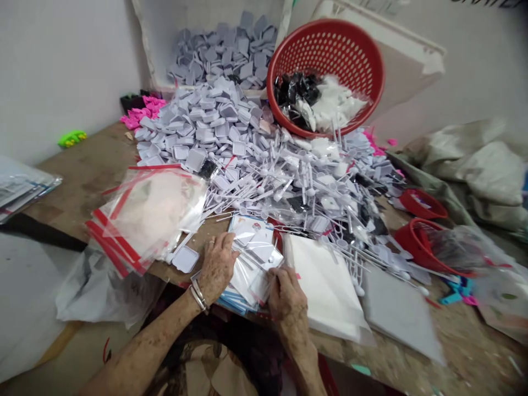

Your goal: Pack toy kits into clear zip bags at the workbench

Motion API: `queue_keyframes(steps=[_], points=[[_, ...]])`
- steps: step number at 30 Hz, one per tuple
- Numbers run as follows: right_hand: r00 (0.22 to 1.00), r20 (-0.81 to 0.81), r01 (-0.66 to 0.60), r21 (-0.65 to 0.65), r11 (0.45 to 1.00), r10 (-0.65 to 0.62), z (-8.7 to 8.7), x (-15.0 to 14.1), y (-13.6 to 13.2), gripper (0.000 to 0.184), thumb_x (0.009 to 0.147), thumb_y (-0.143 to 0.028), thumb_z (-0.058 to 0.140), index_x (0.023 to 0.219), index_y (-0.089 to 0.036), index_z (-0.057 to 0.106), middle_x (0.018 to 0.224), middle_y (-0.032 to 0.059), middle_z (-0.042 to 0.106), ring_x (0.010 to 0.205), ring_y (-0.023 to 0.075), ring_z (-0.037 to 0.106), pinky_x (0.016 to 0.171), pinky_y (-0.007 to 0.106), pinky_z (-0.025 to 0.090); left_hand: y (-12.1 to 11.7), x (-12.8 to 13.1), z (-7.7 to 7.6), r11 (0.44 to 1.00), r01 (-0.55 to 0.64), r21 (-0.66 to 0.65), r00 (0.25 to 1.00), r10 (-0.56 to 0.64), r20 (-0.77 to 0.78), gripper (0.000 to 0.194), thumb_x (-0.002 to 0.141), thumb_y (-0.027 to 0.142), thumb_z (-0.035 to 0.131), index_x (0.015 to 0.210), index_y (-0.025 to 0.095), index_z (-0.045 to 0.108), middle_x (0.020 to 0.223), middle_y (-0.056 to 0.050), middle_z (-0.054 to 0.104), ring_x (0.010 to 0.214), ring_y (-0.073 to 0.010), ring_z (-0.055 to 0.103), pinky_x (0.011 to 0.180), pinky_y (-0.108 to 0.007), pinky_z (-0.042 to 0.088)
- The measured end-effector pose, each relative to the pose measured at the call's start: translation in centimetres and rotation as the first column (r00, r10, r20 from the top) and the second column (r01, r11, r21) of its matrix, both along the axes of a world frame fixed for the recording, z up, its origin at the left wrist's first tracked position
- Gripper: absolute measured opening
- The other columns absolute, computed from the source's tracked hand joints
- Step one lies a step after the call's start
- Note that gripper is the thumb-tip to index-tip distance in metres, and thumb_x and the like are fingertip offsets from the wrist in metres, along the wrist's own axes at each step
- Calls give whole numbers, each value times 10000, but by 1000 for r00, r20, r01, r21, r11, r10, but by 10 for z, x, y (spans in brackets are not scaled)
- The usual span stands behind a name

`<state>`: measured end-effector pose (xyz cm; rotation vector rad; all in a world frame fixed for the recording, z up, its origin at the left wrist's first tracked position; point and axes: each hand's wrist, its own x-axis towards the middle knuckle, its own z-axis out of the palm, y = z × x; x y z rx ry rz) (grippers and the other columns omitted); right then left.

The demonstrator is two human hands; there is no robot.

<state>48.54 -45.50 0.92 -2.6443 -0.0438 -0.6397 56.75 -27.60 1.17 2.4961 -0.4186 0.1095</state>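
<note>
The clear bag [258, 269] lies over blue-edged cards [231, 303] at the near edge of the surface [457, 330], between the hands, with pale plastic pieces inside.

Left hand [218, 265]: grip partly open, fingers bent over the bag's left edge; whether they pinch the film cannot be told. Right hand [287, 291]: grip nearly closed, fingers curled at the bag's lower right edge and apparently pinching it; fingertips partly hidden.

Possible faults:
- Slipping: the film looks slick and could slide on the cards if pressed unevenly.
- Falling: the cards sit by the edge; a pull toward the body could tip them off.
- Tearing: thin handles inside may pierce the film if forced.
- Mixing: the loose tray [185, 259] beside the left hand, or pieces from the nearby pile [220, 118], could be knocked among the cards.
</note>
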Motion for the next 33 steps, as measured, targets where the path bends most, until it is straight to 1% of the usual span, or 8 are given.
queue_keyframes(steps=[4,6,11,15,18,22,26,33], points=[[982,-145,-107,79,991,117,42,-7,-29,148,985,-218,467,994,-214,614,920,40,677,812,174,663,732,279,519,1,3,2,999,21,38,999,-22,30,357,962,235,503,1307,142,484,1279,-124,598,1184,-271,543,1010,-454,433],[984,-104,-147,10,989,147,70,0,-43,129,982,-224,499,974,-217,627,895,30,689,801,169,663,736,271,508,2,5,3,998,36,61,999,-38,38,344,959,240,512,1290,145,498,1262,-120,601,1145,-268,556,996,-447,440],[939,-97,-345,-233,909,331,110,79,-33,217,979,-160,452,979,-161,669,944,95,698,880,219,636,806,337,504,1,5,4,994,25,107,998,-30,47,338,955,247,522,1275,140,507,1261,-127,594,1141,-277,544,969,-443,443],[886,-163,-463,-275,842,434,112,150,-1,227,949,-131,469,940,-169,692,942,102,708,931,235,633,866,354,498,-1,2,5,989,26,144,998,-33,52,343,952,239,526,1281,143,503,1234,-116,602,1128,-272,540,976,-443,441],[906,-99,-422,-268,866,411,116,170,-5,216,943,-185,490,947,-169,705,977,114,719,958,247,644,888,369,496,-2,1,3,984,7,180,997,-20,74,351,950,238,532,1289,150,501,1225,-116,604,1102,-276,549,961,-444,453],[974,-26,-224,-181,957,224,116,152,-63,226,936,-270,501,984,-188,706,989,92,726,915,237,670,834,362,514,-2,1,-4,982,-7,191,992,-17,124,372,938,260,566,1288,151,505,1244,-119,600,1095,-292,556,940,-450,471],[1000,5,-17,-178,984,18,106,117,-112,233,913,-322,511,910,-198,709,887,86,739,828,247,682,756,367,524,-1,2,-10,984,11,176,985,-41,168,362,950,263,545,1287,138,504,1243,-135,599,1117,-296,557,947,-457,474],[985,-157,-116,-284,952,73,91,144,-83,323,877,-96,420,978,-171,718,1020,119,737,950,242,667,856,363,522,1,5,-12,986,38,164,977,-71,202,344,969,268,504,1278,117,528,1240,-160,606,1150,-299,558,950,-468,481]])
